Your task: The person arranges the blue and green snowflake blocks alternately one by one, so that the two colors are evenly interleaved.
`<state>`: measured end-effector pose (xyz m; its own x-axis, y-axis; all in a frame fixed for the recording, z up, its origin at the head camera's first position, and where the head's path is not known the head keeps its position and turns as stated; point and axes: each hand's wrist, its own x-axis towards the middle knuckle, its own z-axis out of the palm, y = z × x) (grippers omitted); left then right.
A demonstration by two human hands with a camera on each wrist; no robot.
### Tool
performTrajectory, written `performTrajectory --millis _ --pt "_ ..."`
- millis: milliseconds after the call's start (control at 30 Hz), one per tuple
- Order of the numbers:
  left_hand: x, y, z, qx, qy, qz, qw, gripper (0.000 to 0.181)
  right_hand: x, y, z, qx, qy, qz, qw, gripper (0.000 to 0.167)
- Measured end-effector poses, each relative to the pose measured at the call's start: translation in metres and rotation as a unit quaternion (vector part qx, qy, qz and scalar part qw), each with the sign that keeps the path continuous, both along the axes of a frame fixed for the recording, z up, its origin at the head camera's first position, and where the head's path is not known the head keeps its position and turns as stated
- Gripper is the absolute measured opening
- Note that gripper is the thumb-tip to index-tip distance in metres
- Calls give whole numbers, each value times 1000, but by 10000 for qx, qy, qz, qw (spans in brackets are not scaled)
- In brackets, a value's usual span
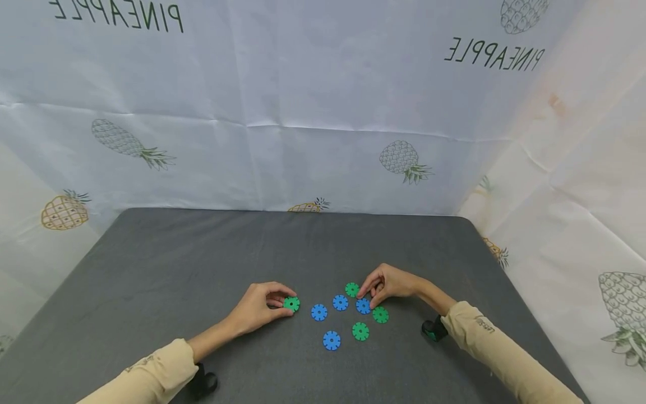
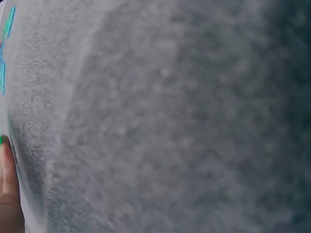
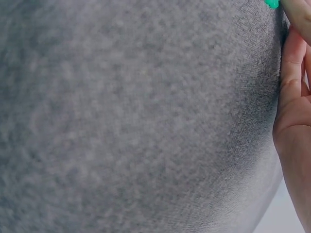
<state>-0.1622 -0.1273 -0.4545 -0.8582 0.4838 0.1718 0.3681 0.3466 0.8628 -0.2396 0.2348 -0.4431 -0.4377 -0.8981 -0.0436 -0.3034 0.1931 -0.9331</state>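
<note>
In the head view, my left hand [image 1: 259, 307] pinches a green notched disc [image 1: 291, 304] between thumb and fingers, tilted up to face the camera. To the right, my right hand [image 1: 391, 282] has its thumb and fingertips at opposite edges of a blue notched disc [image 1: 363, 306]. Close around that hand lie a green disc [image 1: 352, 289] and another green disc [image 1: 381, 315]. Only part of the left hand [image 2: 8, 189] enters the left wrist view. At the right wrist view's edge, the right hand [image 3: 294, 102] appears with curled fingers; its grip is cut off there.
Between the hands, more flat discs lie on the grey cloth-covered table [image 1: 252, 247]: a blue disc [image 1: 340, 302], a second blue disc [image 1: 319, 312], a third blue disc [image 1: 331, 340] and a green disc [image 1: 360, 331]. A pineapple-print curtain [image 1: 303, 78] hangs behind the table.
</note>
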Motion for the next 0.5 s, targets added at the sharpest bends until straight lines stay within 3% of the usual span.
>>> performTrajectory --millis 167,367,500 --pt "-2 -3 3 306 -888 180 9954 33 1 -1 0 63 -18 -88 9999 28" --pt "-4 -8 4 552 -1172 149 9915 35 1 -1 0 221 -74 -209 9995 29" --pt "-5 -9 4 925 -1490 21 9845 37 1 0 0 192 -100 -192 9996 29"
